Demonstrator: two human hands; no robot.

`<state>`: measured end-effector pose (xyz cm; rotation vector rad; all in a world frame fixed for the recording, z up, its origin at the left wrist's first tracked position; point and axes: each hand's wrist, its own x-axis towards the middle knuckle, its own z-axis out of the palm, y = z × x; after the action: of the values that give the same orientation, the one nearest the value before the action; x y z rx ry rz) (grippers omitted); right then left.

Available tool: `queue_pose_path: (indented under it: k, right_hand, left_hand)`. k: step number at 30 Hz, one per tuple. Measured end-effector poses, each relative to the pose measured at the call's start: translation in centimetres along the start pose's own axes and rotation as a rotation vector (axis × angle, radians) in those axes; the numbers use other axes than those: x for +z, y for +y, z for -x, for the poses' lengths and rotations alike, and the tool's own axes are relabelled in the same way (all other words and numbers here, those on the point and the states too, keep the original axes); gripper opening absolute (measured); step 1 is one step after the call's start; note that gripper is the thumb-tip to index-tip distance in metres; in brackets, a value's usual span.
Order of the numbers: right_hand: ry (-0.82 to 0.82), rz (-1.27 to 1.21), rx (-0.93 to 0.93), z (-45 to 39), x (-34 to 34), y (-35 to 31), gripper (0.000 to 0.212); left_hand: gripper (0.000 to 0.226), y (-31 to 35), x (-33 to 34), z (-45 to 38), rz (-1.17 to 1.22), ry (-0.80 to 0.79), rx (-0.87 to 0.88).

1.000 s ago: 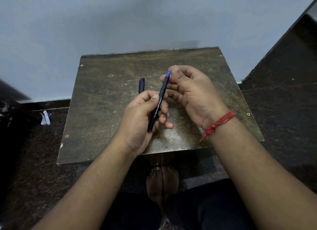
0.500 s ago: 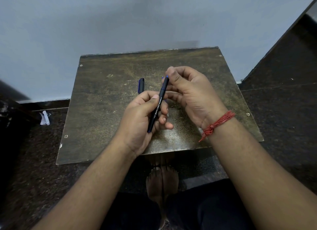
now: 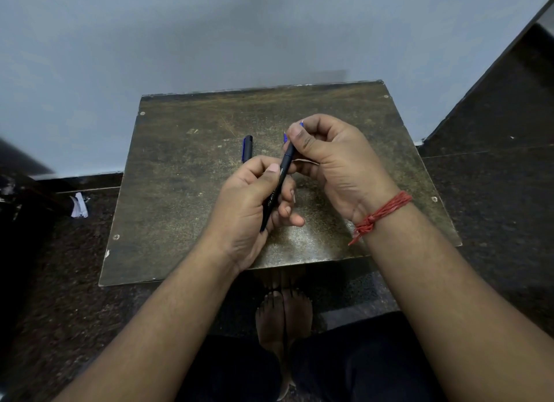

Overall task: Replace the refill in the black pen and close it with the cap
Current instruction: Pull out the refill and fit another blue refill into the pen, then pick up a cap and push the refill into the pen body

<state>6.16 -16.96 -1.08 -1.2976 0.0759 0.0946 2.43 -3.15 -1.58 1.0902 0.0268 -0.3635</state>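
My left hand (image 3: pixel 251 203) grips the black pen barrel (image 3: pixel 277 185), which tilts up and to the right over the small brown table (image 3: pixel 180 191). My right hand (image 3: pixel 335 161) pinches the blue tip section (image 3: pixel 286 137) at the barrel's upper end between thumb and fingers; a thin point shows above the thumb. Most of that front part is hidden by the thumb. The pen cap (image 3: pixel 247 148), black with a blue clip, lies on the table left of my hands.
The table stands against a pale wall on a dark speckled floor. Crumpled white paper (image 3: pixel 79 205) lies on the floor to the left. My bare feet (image 3: pixel 283 314) rest under the table's front edge. A red thread band circles my right wrist.
My right hand's thumb and fingers have closed further over the pen's blue tip and shifted slightly; the left hand and the barrel stay almost still. The cap has not moved.
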Motion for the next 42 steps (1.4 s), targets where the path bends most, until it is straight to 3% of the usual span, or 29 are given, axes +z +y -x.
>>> queue_pose_path:
  k: [7, 28, 31, 37, 39, 42]
  right_hand:
    - [-0.022, 0.027, 0.011, 0.1, 0.0, 0.1, 0.013]
    - [0.137, 0.182, -0.003, 0.0, 1.0, 0.4, 0.019]
    - [0.161, 0.333, -0.077, 0.1, 0.6, 0.0, 0.017]
    - [0.433, 0.868, -0.226, -0.5, -3.1, -1.0, 0.004]
    - [0.44, 1.014, -0.206, -0.7, -3.7, -0.5, 0.002]
    - [0.351, 1.266, -0.175, -1.0, -3.2, 0.4, 0.016]
  left_hand:
    - [0.016, -0.1, -0.2, -0.2, 0.019, 0.005, 0.01]
    - [0.013, -0.5, -0.1, -0.5, -0.077, 0.07, 0.1]
    - [0.01, -0.3, 0.1, -0.4, -0.055, 0.084, 0.068]
    - [0.012, -0.1, -0.2, -0.3, -0.025, 0.106, 0.037]
    - [0.013, -0.2, -0.2, -0.4, -0.021, 0.114, 0.029]
    - [0.012, -0.3, -0.2, -0.3, -0.029, 0.119, 0.022]
